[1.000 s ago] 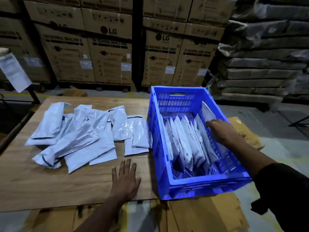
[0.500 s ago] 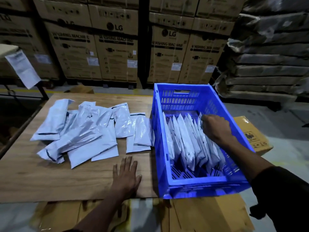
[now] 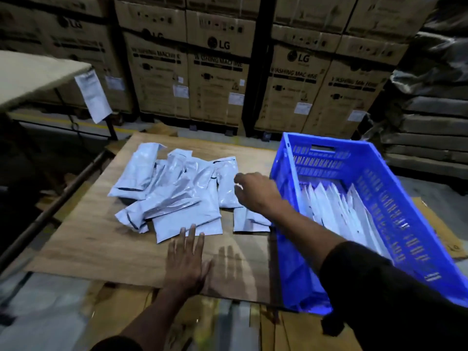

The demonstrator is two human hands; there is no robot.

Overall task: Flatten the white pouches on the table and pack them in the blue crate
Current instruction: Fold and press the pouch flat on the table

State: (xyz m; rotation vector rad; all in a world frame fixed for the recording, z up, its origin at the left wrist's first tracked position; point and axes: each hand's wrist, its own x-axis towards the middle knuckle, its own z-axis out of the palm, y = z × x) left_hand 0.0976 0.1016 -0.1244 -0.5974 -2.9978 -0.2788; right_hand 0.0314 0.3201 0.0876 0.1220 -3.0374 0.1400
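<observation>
Hanging sheet (image 3: 93, 96): a printed paper dangles from the edge of a side table at far left, well apart from the work and no part of it.
Loose pouches (image 3: 174, 193): a heap of white pouches lies overlapped on the wooden table (image 3: 83, 239), left of the crate; several look crumpled or puffed, so by my reading they are not yet flattened.
Left hand (image 3: 187, 259): spread flat, palm down, on the bare wood near the front edge, its fingertips just touching the corner of the nearest pouch; it holds nothing and seems placed there as a brace while the other arm reaches across.
Right hand (image 3: 255, 192): it hovers over the right side of the heap, fingers loosely curled and pointing down, gripping nothing that I can see; judged from the pose, it is about to pick the next pouch.
Pouch under the wrist (image 3: 249, 221): a pouch lies just beside the crate wall, partly hidden by the forearm.
Blue crate (image 3: 387, 188): it stands at the table's right edge, close enough for a short carry.
Packed pouches (image 3: 331, 211): they stand on edge in a row inside the crate, probably to save room; space remains at the far end.
</observation>
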